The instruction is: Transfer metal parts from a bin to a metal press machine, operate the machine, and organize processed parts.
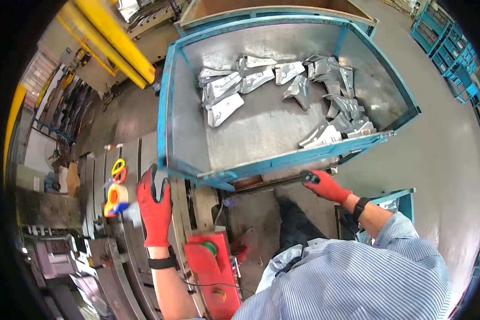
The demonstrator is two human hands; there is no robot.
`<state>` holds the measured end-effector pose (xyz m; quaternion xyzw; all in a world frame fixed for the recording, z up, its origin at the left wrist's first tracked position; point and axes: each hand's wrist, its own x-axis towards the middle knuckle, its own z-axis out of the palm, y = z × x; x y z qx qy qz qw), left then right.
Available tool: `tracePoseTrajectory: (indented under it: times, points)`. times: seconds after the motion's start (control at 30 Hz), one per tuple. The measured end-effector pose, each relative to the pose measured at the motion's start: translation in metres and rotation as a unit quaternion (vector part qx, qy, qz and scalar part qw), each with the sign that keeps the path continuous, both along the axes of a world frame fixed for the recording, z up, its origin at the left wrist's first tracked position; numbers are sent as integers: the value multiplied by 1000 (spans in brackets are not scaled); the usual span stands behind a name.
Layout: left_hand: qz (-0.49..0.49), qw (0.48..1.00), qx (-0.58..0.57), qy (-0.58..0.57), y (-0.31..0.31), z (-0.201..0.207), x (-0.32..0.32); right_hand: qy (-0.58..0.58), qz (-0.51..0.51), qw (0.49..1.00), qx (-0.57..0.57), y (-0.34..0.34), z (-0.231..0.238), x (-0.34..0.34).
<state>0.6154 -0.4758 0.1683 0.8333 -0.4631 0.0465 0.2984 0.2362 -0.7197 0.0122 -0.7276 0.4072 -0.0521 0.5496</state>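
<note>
My left hand (156,205), in a red glove with dark fingertips, hovers above the slotted metal table, beside a roll of tape (116,199) and yellow and red-handled scissors (119,170). Its thumb and fingers are apart, with nothing between them. My right hand (326,186), gloved alike, hangs just outside the near wall of a blue-framed metal bin (282,161). Those fingers bend loosely, and I see nothing held in them. Several bent sheet-metal parts (225,109) lie in the bin, along its left and far sides, with more stamped parts (348,109) heaped on the right.
A red control box (214,274) with a green button stands right of my left forearm. Yellow posts (114,40) rise at the far left. Another blue-framed bin (274,10) sits behind the first, and a small blue rack (405,205) stands near my right arm.
</note>
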Motion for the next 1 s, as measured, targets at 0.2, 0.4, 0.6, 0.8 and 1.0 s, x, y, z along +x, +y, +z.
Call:
tracePoseTrajectory:
  times: [0.2, 0.4, 0.6, 0.8, 1.0]
  points:
    - [122, 986, 92, -68, -94, -40, 69, -226, -165, 911, 304, -151, -37, 89]
    - [226, 958, 176, 18, -138, -58, 84, -300, -357, 711, 525, -289, -168, 151]
    - [239, 952, 188, 26, -153, -57, 83, -410, -523, 526, 532, -369, -252, 197]
    - [276, 932, 234, 15, -145, -60, 85, -543, -538, 556, 325, -394, -244, 239]
    - [288, 918, 267, 51, -142, -57, 87, -445, -566, 675, 162, -397, -241, 236]
